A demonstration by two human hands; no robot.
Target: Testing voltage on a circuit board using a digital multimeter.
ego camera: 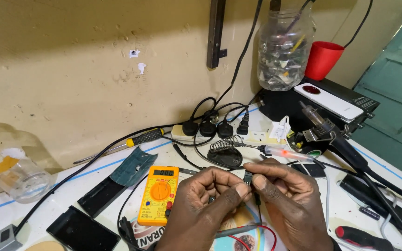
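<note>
Pinching a small black component between them, both hands meet at centre frame, above the white worktop. Left hand: thumb and forefinger closed on the component's left side, other fingers curled. Right hand: thumb and forefinger closed on its right side, tips nearly touching the left's. Short pins show at the component's upper end; what kind of part it is cannot be told.

Just left of the left hand lies an orange multimeter, its dial facing up. A red probe lead runs below the hands. Behind them stands a soldering iron by its coiled stand. A white power strip with black plugs lies against the wall. A yellow-handled screwdriver rests further left, a clear jar at the far left edge.
</note>
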